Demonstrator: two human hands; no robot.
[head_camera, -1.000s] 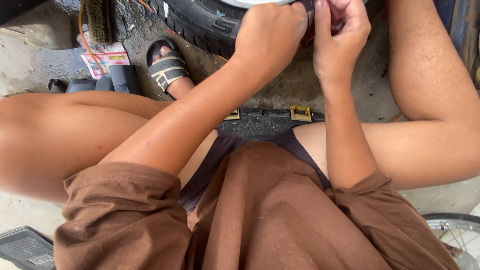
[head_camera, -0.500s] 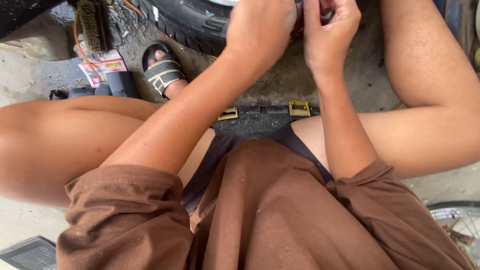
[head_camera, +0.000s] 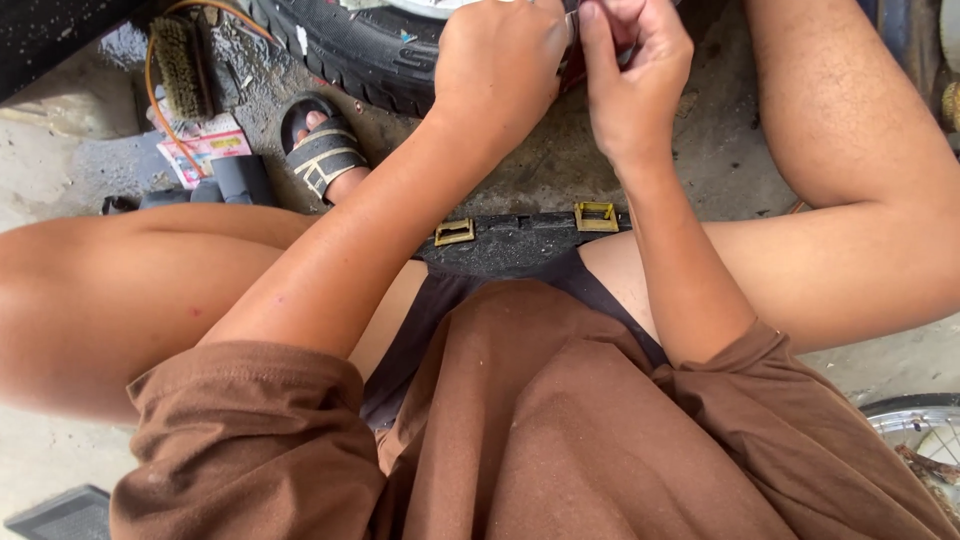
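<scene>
Left hand: the left hand (head_camera: 500, 65) is clenched at the top edge of the view, fingers curled over a small metal part (head_camera: 572, 22) held against the black tyre (head_camera: 350, 50).
Right hand: the right hand (head_camera: 635, 70) pinches the same part from the other side, thumb and fingertips meeting the left hand's.
Part: barely visible between the two hands, just in front of the tyre's tread; its kind cannot be told.
Doing it well: judged from the grip, steady wrists and small finger moves suit work this fine.
Around: a wire brush (head_camera: 180, 65) and a printed paper packet (head_camera: 205, 150) lie on the wet concrete beside a sandalled foot (head_camera: 320, 150).
In the way: the seated person's own knees crowd both forearms, and a dark low stool edge with brass clasps (head_camera: 520, 235) sits beneath.
</scene>
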